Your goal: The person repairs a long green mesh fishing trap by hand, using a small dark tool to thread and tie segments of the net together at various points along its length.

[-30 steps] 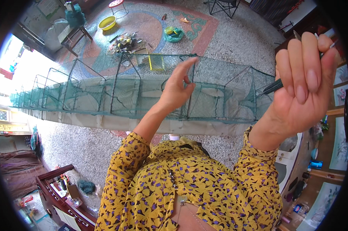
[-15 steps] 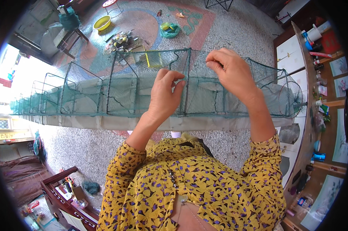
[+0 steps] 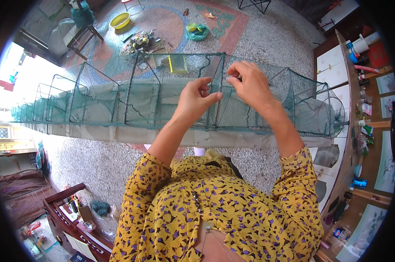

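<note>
A long net trap [image 3: 175, 114] of green mesh on dark square frames stretches across the view, over a long pale cloth-covered surface [image 3: 193, 139]. My left hand [image 3: 196, 99] is at its near side, beside an upright frame bar [image 3: 219, 83]. The thumb points right, apart from the half-curled fingers, with nothing visible between them. Just right of that bar is my right hand [image 3: 250, 87], thumb and forefinger pinched together. Whatever the pinch holds is too small to make out. At the right, the trap narrows to a gathered end [image 3: 338, 118].
Beyond the trap, a yellow basin [image 3: 119, 20], a heap of scraps [image 3: 140, 43] and a green plastic bag [image 3: 197, 32] lie on the speckled floor. A cluttered wooden cabinet [image 3: 354, 131] stands at right. A dark red wooden piece of furniture [image 3: 70, 218] is at lower left.
My right hand has moved left and slightly down, closer to the upright bar. My left hand has shifted right, its thumb now stretched out from the fingers. The view has shifted slightly.
</note>
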`<state>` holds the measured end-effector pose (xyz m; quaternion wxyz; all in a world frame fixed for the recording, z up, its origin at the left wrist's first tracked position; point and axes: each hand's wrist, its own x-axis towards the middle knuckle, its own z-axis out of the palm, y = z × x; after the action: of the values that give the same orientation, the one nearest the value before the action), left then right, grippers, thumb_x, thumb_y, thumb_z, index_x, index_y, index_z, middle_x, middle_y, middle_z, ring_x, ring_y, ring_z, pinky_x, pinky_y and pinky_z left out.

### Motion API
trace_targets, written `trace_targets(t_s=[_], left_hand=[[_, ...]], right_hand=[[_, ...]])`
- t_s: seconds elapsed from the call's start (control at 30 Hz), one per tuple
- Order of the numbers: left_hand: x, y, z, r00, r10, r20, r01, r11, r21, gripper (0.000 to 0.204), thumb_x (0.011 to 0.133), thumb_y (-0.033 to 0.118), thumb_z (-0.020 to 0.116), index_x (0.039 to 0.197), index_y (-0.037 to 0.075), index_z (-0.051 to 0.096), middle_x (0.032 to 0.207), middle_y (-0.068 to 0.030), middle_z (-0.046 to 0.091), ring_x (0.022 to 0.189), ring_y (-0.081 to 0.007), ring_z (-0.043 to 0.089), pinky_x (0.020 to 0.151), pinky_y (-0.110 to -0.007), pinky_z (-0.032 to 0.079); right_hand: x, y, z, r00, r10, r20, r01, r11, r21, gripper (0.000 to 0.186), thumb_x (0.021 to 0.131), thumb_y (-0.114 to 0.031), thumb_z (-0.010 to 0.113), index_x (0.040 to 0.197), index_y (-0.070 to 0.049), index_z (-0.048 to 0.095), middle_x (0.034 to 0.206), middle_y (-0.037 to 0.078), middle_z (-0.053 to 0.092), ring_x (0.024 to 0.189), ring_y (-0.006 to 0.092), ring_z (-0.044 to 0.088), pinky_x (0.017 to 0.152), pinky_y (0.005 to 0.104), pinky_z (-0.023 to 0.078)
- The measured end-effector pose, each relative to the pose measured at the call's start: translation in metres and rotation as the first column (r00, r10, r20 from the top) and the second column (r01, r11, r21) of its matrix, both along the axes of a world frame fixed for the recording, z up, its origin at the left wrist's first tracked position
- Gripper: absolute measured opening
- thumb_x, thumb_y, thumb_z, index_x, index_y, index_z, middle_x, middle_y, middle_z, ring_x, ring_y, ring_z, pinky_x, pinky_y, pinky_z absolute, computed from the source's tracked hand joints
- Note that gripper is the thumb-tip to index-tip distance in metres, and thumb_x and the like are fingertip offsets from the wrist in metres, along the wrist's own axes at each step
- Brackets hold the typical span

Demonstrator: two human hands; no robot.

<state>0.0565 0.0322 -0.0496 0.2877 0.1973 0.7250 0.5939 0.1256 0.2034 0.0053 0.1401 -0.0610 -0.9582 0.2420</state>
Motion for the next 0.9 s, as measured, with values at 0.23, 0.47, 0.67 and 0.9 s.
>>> trace_targets(t_s=[0.23,0.47,0.67,0.9], left_hand=[[0.001,0.004,-0.009,0.997,0.000,0.078,-0.004,0.998,0.057,0.060,0.071,0.024,0.081,0.119,-0.003,0.055,0.090,-0.0047,0.056,0.077,-0.0106,0.053,0.070,-0.026,0.049],[0.002,0.007,-0.001,0.987,-0.044,0.152,0.030,0.995,0.092,0.053,0.074,0.014,0.077,0.117,-0.002,0.050,0.099,-0.0051,0.058,0.089,-0.0121,0.057,0.077,-0.027,0.049],[0.006,0.009,-0.010,0.998,0.023,0.062,-0.033,0.984,0.178,0.057,0.071,0.014,0.078,0.114,-0.003,0.046,0.094,-0.0066,0.056,0.077,-0.0121,0.054,0.072,-0.030,0.049],[0.012,0.008,0.001,0.997,0.063,-0.046,-0.059,0.996,0.067,0.061,0.074,0.014,0.076,0.121,-0.001,0.040,0.115,-0.0129,0.044,0.084,-0.0156,0.051,0.074,-0.030,0.049]], right_hand=[[-0.021,-0.025,-0.020,0.994,-0.036,-0.103,0.017,0.983,-0.185,0.014,0.076,-0.013,0.067,0.086,-0.006,0.061,0.089,0.010,0.055,0.090,0.0308,0.054,0.077,0.0399,0.045],[-0.037,-0.037,-0.010,0.999,0.027,0.028,-0.036,0.917,0.398,0.010,0.077,-0.016,0.065,0.081,-0.007,0.064,0.083,0.005,0.058,0.083,0.0278,0.056,0.071,0.0386,0.047],[-0.069,-0.059,0.006,0.970,0.102,-0.222,-0.117,0.991,-0.057,0.013,0.083,-0.020,0.064,0.082,-0.008,0.061,0.080,0.005,0.064,0.075,0.0242,0.060,0.065,0.0351,0.048],[-0.048,-0.038,0.099,0.758,0.078,-0.648,-0.436,0.800,-0.413,0.013,0.097,-0.019,0.051,0.096,-0.007,0.056,0.078,0.004,0.066,0.069,0.0111,0.062,0.062,0.0235,0.049]])
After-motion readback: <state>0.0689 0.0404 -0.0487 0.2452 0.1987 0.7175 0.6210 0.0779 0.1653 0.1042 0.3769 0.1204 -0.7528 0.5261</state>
